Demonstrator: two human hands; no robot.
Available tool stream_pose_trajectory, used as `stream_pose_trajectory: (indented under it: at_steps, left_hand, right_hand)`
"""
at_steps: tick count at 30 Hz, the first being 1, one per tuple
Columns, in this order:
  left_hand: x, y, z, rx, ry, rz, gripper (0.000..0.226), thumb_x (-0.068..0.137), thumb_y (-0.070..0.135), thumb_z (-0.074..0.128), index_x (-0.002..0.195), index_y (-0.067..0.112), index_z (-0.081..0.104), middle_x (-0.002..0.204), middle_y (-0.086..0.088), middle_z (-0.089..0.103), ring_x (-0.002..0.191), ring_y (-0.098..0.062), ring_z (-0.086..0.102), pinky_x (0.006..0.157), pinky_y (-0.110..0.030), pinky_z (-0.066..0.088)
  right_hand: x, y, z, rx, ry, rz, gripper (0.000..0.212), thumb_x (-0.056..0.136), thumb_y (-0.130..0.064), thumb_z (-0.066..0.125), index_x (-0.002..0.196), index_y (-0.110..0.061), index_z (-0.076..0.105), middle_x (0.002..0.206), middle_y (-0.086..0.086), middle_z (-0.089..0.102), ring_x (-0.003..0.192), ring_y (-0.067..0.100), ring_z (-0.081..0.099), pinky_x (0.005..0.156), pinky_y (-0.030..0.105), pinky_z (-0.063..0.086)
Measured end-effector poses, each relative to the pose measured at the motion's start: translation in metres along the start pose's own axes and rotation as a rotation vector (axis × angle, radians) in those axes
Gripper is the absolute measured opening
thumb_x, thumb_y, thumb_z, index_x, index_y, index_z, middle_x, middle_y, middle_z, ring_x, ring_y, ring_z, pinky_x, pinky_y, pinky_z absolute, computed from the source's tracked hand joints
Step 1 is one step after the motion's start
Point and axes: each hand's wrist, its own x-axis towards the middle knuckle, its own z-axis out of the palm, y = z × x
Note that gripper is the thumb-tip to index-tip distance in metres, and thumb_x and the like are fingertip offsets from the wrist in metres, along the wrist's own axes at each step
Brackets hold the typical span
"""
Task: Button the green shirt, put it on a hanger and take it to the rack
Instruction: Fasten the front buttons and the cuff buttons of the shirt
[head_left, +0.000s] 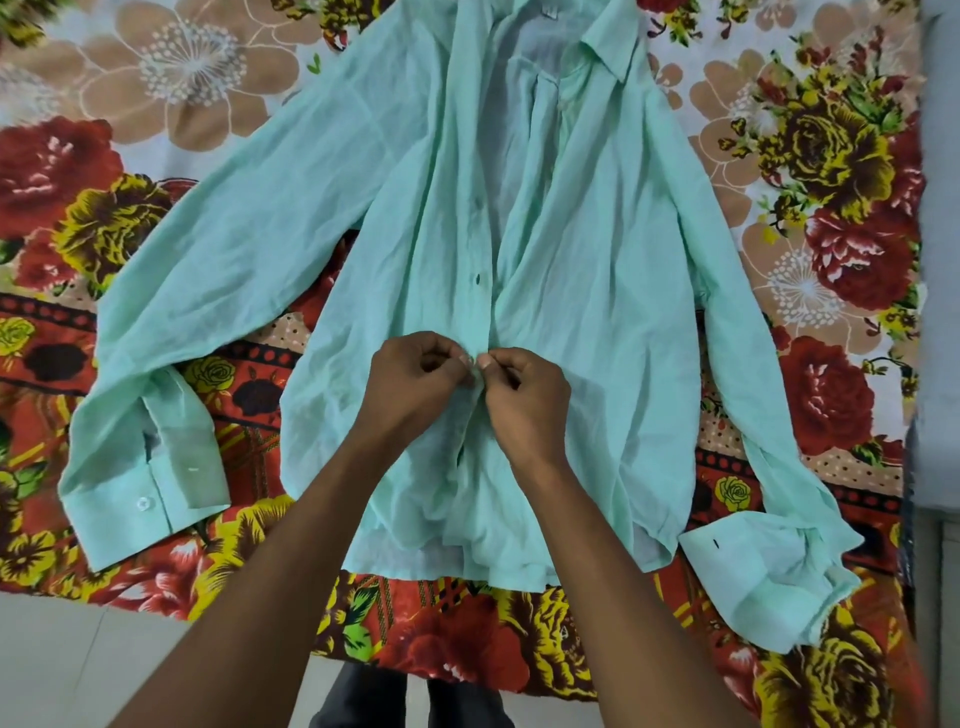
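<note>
The pale green shirt (597, 249) lies flat, front up, on a flowered bedsheet, collar far from me and both sleeves spread out. Its front stands open from the collar down to the middle. My left hand (421, 379) and my right hand (524, 395) meet at the front placket in the lower half of the shirt. Each pinches an edge of the placket between thumb and fingers, fingertips touching. An empty buttonhole (477, 279) shows a little above my hands. No hanger or rack is in view.
The flowered bedsheet (130, 218) covers the bed, and its near edge hangs over a pale tiled floor (78, 660). The left cuff (143, 512) with a white button and the right cuff (748, 561) lie near that edge. A grey wall or panel (937, 260) runs along the right.
</note>
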Motion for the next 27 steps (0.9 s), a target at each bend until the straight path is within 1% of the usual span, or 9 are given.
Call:
stream_pose_trajectory:
  at_steps: [5,9,11,13,16,19,22,24,27]
  left_hand:
    - [0.002,-0.005,0.0,-0.008,0.003,-0.015,0.01,0.094,0.018,0.071,0.086,0.016,0.077,0.075,0.002,0.077,0.066,-0.002,0.069,0.063,-0.019,0.049]
    - [0.021,0.015,0.003,0.186,0.189,0.181,0.013,0.091,0.035,0.072,0.094,0.022,0.07,0.076,0.012,0.071,0.072,-0.003,0.067,0.068,-0.021,0.052]
    - [0.034,0.025,0.01,0.285,0.215,0.278,0.021,0.09,0.039,0.071,0.105,0.025,0.065,0.08,0.01,0.067,0.073,-0.007,0.064,0.068,-0.027,0.05]
    - [0.047,0.029,0.018,0.444,0.181,0.313,0.026,0.091,0.042,0.068,0.112,0.027,0.062,0.09,0.007,0.065,0.079,-0.013,0.063,0.07,-0.032,0.05]
    - [0.056,0.027,0.02,0.566,0.187,0.287,0.029,0.093,0.045,0.066,0.111,0.023,0.066,0.103,0.001,0.065,0.086,-0.022,0.066,0.075,-0.039,0.055]
    - [0.055,0.03,0.022,0.635,0.203,0.303,0.019,0.095,0.033,0.062,0.101,0.015,0.068,0.096,-0.003,0.067,0.081,-0.026,0.065,0.072,-0.043,0.055]
    - [0.054,0.035,0.022,0.515,0.221,0.238,0.012,0.091,0.022,0.061,0.09,0.014,0.069,0.082,0.002,0.069,0.073,-0.018,0.064,0.071,-0.039,0.054]
    - [0.055,0.037,0.02,0.331,0.228,0.145,0.012,0.09,0.02,0.062,0.095,0.016,0.072,0.082,0.008,0.07,0.075,-0.008,0.066,0.072,-0.028,0.053]
    - [0.057,0.037,0.019,0.215,0.212,0.068,0.014,0.091,0.018,0.06,0.101,0.017,0.07,0.083,0.008,0.069,0.077,-0.006,0.064,0.073,-0.026,0.051]
  right_hand:
    - [0.011,-0.008,-0.005,-0.181,0.03,0.01,0.009,0.087,-0.029,0.078,0.086,-0.02,0.079,0.08,-0.009,0.077,0.077,0.004,0.071,0.079,0.033,0.06]
    - [0.043,-0.023,-0.009,-0.165,0.249,-0.238,0.004,0.089,-0.016,0.073,0.091,-0.017,0.076,0.085,-0.004,0.074,0.075,0.008,0.067,0.078,0.027,0.056]
    - [0.061,-0.026,-0.006,-0.215,0.204,-0.302,0.013,0.089,-0.012,0.071,0.098,-0.017,0.078,0.093,-0.001,0.073,0.083,0.009,0.066,0.084,0.023,0.053]
    - [0.076,-0.023,-0.002,-0.301,0.116,-0.286,0.015,0.09,-0.016,0.07,0.101,-0.02,0.079,0.097,-0.001,0.073,0.094,0.015,0.067,0.088,0.03,0.055]
    - [0.079,-0.019,-0.002,-0.37,0.075,-0.279,0.014,0.091,-0.021,0.071,0.103,-0.023,0.077,0.098,-0.001,0.07,0.099,0.021,0.067,0.087,0.039,0.056]
    - [0.076,-0.024,-0.005,-0.457,0.061,-0.297,0.022,0.091,-0.033,0.075,0.109,-0.022,0.075,0.1,0.0,0.068,0.099,0.022,0.066,0.083,0.038,0.055]
    - [0.073,-0.031,-0.003,-0.566,0.051,-0.274,0.028,0.092,-0.039,0.071,0.114,-0.022,0.071,0.102,-0.001,0.068,0.102,0.022,0.062,0.08,0.038,0.053]
    - [0.072,-0.034,0.0,-0.584,0.065,-0.264,0.022,0.094,-0.033,0.069,0.112,-0.021,0.07,0.1,-0.002,0.07,0.101,0.023,0.062,0.079,0.037,0.052]
    - [0.071,-0.032,0.001,-0.514,0.138,-0.257,0.012,0.092,-0.021,0.066,0.101,-0.018,0.071,0.092,-0.002,0.073,0.092,0.024,0.065,0.077,0.038,0.054]
